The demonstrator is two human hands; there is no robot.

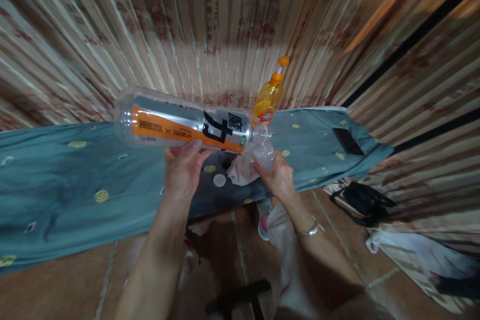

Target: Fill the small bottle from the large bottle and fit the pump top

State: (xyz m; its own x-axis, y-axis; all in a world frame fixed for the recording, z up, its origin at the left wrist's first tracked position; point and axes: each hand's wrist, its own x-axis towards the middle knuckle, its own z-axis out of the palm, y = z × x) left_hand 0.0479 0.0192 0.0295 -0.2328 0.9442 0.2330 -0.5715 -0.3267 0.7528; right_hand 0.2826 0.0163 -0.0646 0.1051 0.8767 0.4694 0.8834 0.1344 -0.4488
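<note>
My left hand (182,167) is closed around the lower side of a large clear plastic bottle (168,122) with an orange and silver label. The bottle lies nearly level in the air, its neck end pointing right. In my right hand (279,177) is a small clear bottle (263,154), held roughly upright. Its top meets or overlaps the neck of the large bottle; whether they touch I cannot tell. Below them on the blue-green cloth (142,175) lie a pale crumpled cloth (242,170), a small dark round object (226,163) and a whitish disc like a cap (219,180).
Behind the hands stands a yellow pump bottle (269,96) with an orange top. A dark phone (348,141) lies at the right end of the covered surface. A pleated curtain (180,35) hangs behind. On the tiled floor sits a black bag (362,202).
</note>
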